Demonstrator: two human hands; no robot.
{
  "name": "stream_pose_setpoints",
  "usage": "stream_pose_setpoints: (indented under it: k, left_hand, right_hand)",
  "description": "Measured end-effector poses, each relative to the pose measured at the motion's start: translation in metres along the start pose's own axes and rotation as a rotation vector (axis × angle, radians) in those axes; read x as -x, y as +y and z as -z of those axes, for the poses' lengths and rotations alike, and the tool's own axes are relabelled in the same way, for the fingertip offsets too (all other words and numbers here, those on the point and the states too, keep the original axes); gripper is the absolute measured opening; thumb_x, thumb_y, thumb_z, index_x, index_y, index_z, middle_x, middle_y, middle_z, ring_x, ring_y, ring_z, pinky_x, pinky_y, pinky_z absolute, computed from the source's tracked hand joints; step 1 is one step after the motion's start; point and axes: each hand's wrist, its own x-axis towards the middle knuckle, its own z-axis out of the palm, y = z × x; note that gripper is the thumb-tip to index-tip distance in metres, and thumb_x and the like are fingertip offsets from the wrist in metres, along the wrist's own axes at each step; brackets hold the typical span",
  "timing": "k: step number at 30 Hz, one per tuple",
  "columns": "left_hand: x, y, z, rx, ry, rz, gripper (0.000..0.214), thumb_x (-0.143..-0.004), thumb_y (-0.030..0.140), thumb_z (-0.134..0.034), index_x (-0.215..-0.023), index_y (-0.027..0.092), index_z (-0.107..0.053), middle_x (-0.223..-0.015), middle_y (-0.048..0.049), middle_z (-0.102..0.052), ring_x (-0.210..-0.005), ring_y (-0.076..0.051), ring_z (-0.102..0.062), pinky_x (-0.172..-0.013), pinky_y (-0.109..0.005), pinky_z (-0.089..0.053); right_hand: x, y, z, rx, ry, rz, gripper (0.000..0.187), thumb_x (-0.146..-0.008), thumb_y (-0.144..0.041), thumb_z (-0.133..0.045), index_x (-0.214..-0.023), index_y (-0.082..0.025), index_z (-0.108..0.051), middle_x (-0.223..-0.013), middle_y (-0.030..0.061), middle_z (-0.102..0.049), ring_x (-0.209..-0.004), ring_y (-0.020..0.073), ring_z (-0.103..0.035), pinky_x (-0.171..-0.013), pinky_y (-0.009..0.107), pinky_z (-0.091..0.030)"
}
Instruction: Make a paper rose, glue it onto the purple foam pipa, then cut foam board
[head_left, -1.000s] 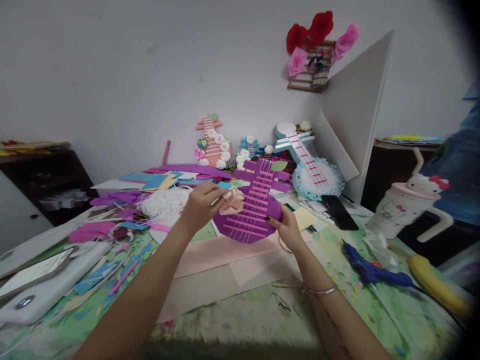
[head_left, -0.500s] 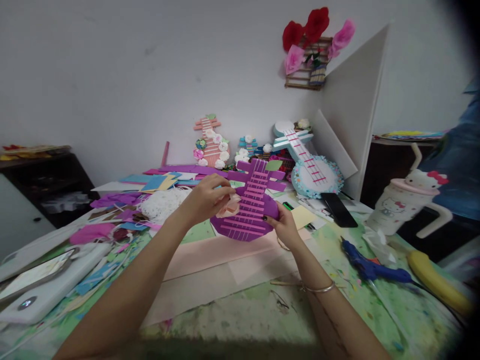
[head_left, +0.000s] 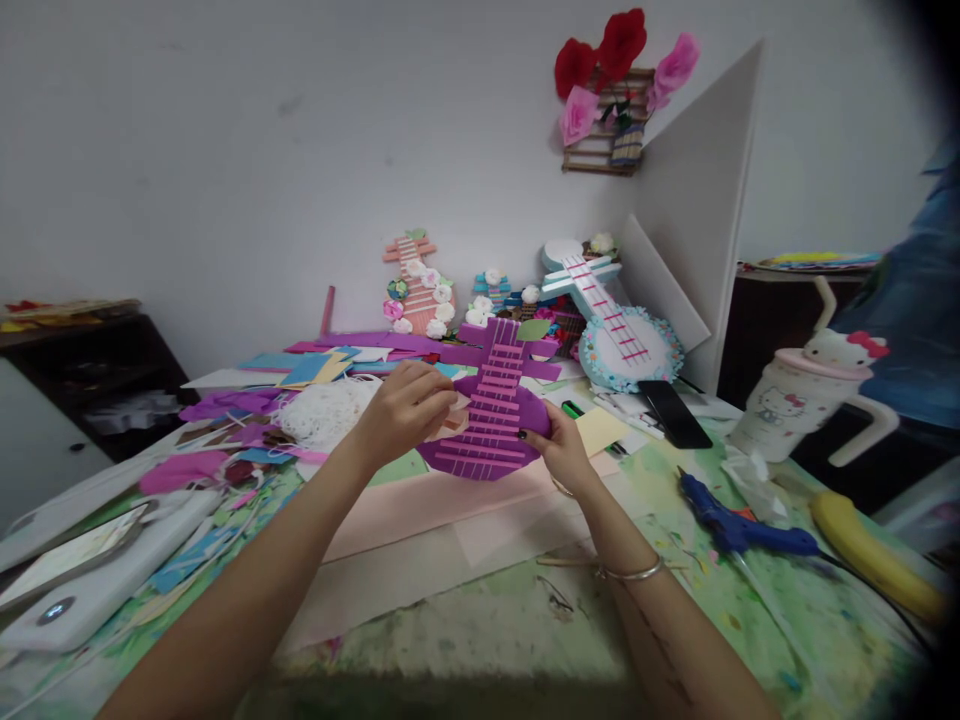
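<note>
A purple paper-craft pipa (head_left: 491,415), with pink strips across its front and a green leaf (head_left: 534,330) near its top, is held upright over the table. My right hand (head_left: 562,447) grips its right edge, thumb on the front. At its left side, my left hand (head_left: 409,405) is closed on a pale peach paper flower (head_left: 451,418), which overlaps the front of the pipa. Whether the flower is attached there, I cannot tell. Below lie pale peach paper sheets (head_left: 420,510).
A blue glue gun (head_left: 742,525), a banana (head_left: 870,555) and a Hello Kitty cup (head_left: 780,405) stand or lie to the right. A black phone (head_left: 673,415) lies behind. White string (head_left: 322,410) and paper scraps cover the left. Other decorated instruments (head_left: 630,345) lean at the wall.
My left hand has turned and lowered slightly against the pipa's left side, covering more of the flower. My right hand keeps its grip. The whole view has shifted a little.
</note>
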Motion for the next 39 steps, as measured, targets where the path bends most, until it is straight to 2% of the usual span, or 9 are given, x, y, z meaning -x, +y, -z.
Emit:
stream_pose_setpoints:
  k: [6, 11, 14, 17, 23, 28, 34, 36, 39]
  left_hand:
    - [0.009, 0.027, 0.002, 0.061, 0.216, 0.206, 0.010, -0.080, 0.018, -0.058, -0.089, 0.022, -0.057, -0.090, -0.0059, -0.066, -0.089, -0.021, -0.060, -0.083, -0.039, -0.046]
    - [0.015, 0.051, -0.002, -0.156, 0.069, 0.261, 0.016, -0.078, 0.030, -0.069, -0.085, 0.019, -0.061, -0.094, -0.0101, -0.063, -0.093, -0.027, -0.053, -0.082, -0.044, -0.042]
    - [0.014, 0.057, -0.006, -0.275, 0.031, 0.309, 0.009, -0.081, 0.025, -0.067, -0.080, 0.018, -0.062, -0.094, -0.0112, -0.063, -0.093, -0.028, -0.049, -0.079, -0.043, -0.039]
    - [0.011, 0.058, -0.009, -0.306, 0.024, 0.347, 0.006, -0.082, 0.020, -0.065, -0.077, 0.018, -0.062, -0.091, -0.0104, -0.065, -0.092, -0.028, -0.048, -0.077, -0.043, -0.037]
    - [0.009, 0.046, -0.008, -0.042, 0.026, 0.451, 0.007, -0.081, 0.019, -0.067, -0.076, 0.020, -0.063, -0.078, -0.0047, -0.069, -0.085, -0.025, -0.049, -0.076, -0.041, -0.039]
    - [0.005, 0.037, -0.007, 0.059, 0.036, 0.495, 0.005, -0.081, 0.019, -0.067, -0.083, 0.023, -0.070, -0.079, -0.0040, -0.071, -0.079, -0.023, -0.049, -0.071, -0.038, -0.039]
    - [0.000, 0.034, -0.007, 0.041, -0.071, 0.588, 0.006, -0.082, 0.022, -0.066, -0.076, 0.021, -0.067, -0.076, -0.0032, -0.071, -0.079, -0.023, -0.049, -0.071, -0.036, -0.038]
    - [0.002, 0.036, -0.007, 0.018, -0.045, 0.577, 0.005, -0.081, 0.025, -0.068, -0.080, 0.021, -0.066, -0.078, -0.0032, -0.070, -0.082, -0.023, -0.049, -0.075, -0.037, -0.040]
    - [0.009, 0.042, -0.004, 0.006, 0.043, 0.490, 0.019, -0.079, 0.029, -0.070, -0.095, 0.021, -0.063, -0.091, -0.0046, -0.069, -0.092, -0.024, -0.052, -0.084, -0.039, -0.041]
  right_hand:
    - [0.000, -0.006, -0.001, 0.012, 0.005, -0.005, 0.033, -0.068, -0.018, -0.066, -0.102, -0.020, -0.063, -0.092, 0.0003, -0.064, -0.083, 0.0198, -0.057, -0.075, 0.031, -0.048]
    - [0.000, -0.005, -0.002, 0.020, 0.008, 0.000, 0.035, -0.067, -0.018, -0.066, -0.102, -0.020, -0.063, -0.090, 0.0003, -0.064, -0.084, 0.0199, -0.056, -0.075, 0.031, -0.048]
    - [0.000, -0.003, -0.002, 0.024, 0.008, 0.003, 0.036, -0.067, -0.018, -0.066, -0.104, -0.020, -0.063, -0.091, 0.0002, -0.063, -0.084, 0.0197, -0.056, -0.075, 0.031, -0.048]
    - [0.000, -0.001, -0.001, 0.031, 0.014, 0.005, 0.035, -0.068, -0.018, -0.065, -0.102, -0.020, -0.063, -0.090, 0.0002, -0.063, -0.082, 0.0191, -0.056, -0.074, 0.031, -0.048]
    - [0.000, 0.000, -0.001, 0.040, 0.015, 0.009, 0.035, -0.069, -0.019, -0.066, -0.104, -0.020, -0.063, -0.092, 0.0005, -0.064, -0.085, 0.0199, -0.056, -0.076, 0.031, -0.048]
    - [0.000, -0.002, -0.001, 0.045, -0.004, 0.011, 0.036, -0.070, -0.020, -0.067, -0.106, -0.021, -0.062, -0.095, 0.0011, -0.064, -0.085, 0.0201, -0.058, -0.077, 0.032, -0.049]
    - [0.000, -0.004, 0.000, 0.056, -0.018, 0.012, 0.042, -0.071, -0.023, -0.067, -0.112, -0.020, -0.060, -0.102, 0.0030, -0.065, -0.091, 0.0223, -0.060, -0.081, 0.035, -0.050]
    - [0.000, -0.003, 0.000, 0.064, -0.008, 0.013, 0.042, -0.071, -0.024, -0.067, -0.112, -0.020, -0.060, -0.103, 0.0032, -0.066, -0.093, 0.0231, -0.060, -0.082, 0.036, -0.050]
    - [-0.001, 0.001, 0.001, 0.077, 0.010, 0.012, 0.039, -0.071, -0.023, -0.067, -0.109, -0.020, -0.061, -0.101, 0.0032, -0.066, -0.093, 0.0237, -0.060, -0.081, 0.037, -0.050]
